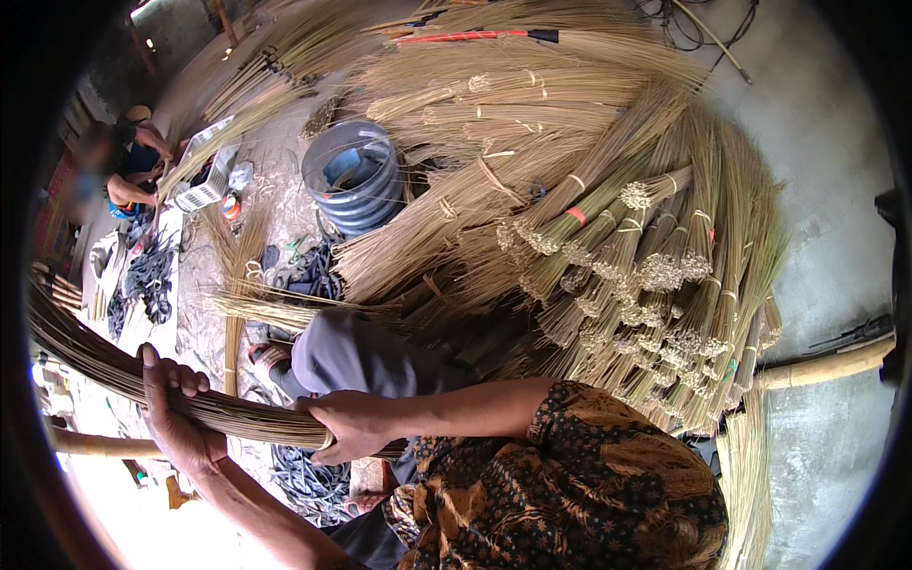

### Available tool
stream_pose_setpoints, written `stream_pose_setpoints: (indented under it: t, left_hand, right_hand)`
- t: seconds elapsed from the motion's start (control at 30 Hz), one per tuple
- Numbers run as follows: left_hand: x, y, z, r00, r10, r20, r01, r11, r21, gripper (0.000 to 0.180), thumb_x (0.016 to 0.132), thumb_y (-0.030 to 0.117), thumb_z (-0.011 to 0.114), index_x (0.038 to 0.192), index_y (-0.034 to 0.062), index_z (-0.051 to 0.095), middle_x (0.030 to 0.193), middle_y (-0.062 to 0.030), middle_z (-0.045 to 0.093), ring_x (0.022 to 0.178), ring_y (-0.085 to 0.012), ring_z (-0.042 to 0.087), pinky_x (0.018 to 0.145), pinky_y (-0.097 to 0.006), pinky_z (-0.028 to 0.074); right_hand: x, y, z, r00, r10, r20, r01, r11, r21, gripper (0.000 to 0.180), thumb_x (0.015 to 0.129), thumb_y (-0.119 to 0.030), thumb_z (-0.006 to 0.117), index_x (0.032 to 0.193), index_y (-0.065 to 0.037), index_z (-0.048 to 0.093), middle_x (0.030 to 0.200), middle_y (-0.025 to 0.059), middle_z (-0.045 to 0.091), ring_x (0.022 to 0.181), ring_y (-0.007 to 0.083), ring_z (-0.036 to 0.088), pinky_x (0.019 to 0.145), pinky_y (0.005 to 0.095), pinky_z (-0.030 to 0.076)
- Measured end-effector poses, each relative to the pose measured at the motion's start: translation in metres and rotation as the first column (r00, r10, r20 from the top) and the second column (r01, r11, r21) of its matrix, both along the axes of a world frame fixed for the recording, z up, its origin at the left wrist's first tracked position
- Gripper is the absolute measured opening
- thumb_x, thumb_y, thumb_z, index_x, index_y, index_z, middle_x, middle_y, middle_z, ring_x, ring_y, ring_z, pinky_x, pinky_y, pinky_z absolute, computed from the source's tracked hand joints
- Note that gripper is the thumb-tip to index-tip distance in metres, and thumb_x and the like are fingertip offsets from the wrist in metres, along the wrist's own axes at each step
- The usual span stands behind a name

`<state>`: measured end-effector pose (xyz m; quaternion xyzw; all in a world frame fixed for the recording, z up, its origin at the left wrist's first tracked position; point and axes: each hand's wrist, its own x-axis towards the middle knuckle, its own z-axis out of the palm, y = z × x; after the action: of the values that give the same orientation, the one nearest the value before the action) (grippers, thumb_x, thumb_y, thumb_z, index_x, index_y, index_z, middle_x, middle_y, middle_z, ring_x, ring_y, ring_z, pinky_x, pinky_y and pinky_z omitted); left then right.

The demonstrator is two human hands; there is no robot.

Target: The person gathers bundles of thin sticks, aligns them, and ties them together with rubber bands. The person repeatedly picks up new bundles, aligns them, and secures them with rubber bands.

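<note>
A long bundle of thin dry stalks [256, 418] lies across in front of me, running from my right hand out past the left rim of the view. My left hand [180, 413] is wrapped round it from below, the thumb pointing up along its side. Close to the bundle's tied end, my right hand [347, 425] is closed round the stalks. A pale tie [329, 439] shows beside the right fingers. The far tips of the bundle are cut off by the dark rim.
Tied stalk bundles [655, 275] are piled high at the right and back. A grey ribbed bucket [351, 180] stands ahead. Black strips [309, 484] lie on the floor near my foot. At the far left a person [128, 171] sits by a white crate [204, 166].
</note>
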<state>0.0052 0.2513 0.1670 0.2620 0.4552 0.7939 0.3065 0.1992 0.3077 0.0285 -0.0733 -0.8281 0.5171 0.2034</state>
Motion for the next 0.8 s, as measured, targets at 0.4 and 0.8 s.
stream_pose_setpoints:
  t: [0.4, 0.8]
  left_hand:
    - [0.001, -0.039, 0.033, 0.960, 0.210, -0.183, -0.174, 0.965, 0.194, 0.024, 0.106, 0.025, 0.066, 0.113, 0.0025, 0.063, 0.071, 0.0021, 0.040, 0.059, -0.0082, 0.037, 0.055, -0.025, 0.035]
    - [0.004, -0.074, 0.055, 0.969, 0.167, -0.184, -0.112, 0.954, 0.279, 0.015, 0.112, 0.023, 0.054, 0.109, 0.0086, 0.054, 0.069, 0.0044, 0.035, 0.052, -0.0052, 0.034, 0.047, -0.022, 0.035]
  right_hand:
    - [-0.058, -0.013, 0.031, 0.984, 0.008, -0.178, -0.005, 1.000, 0.017, 0.049, 0.080, -0.006, 0.072, 0.122, -0.006, 0.046, 0.086, 0.0194, 0.064, 0.079, 0.0398, 0.068, 0.070, 0.0491, 0.052]
    - [-0.060, -0.027, 0.051, 0.959, 0.227, -0.170, -0.228, 0.974, 0.016, 0.064, 0.087, -0.015, 0.078, 0.137, -0.004, 0.040, 0.103, 0.0244, 0.069, 0.094, 0.0403, 0.074, 0.080, 0.0472, 0.058]
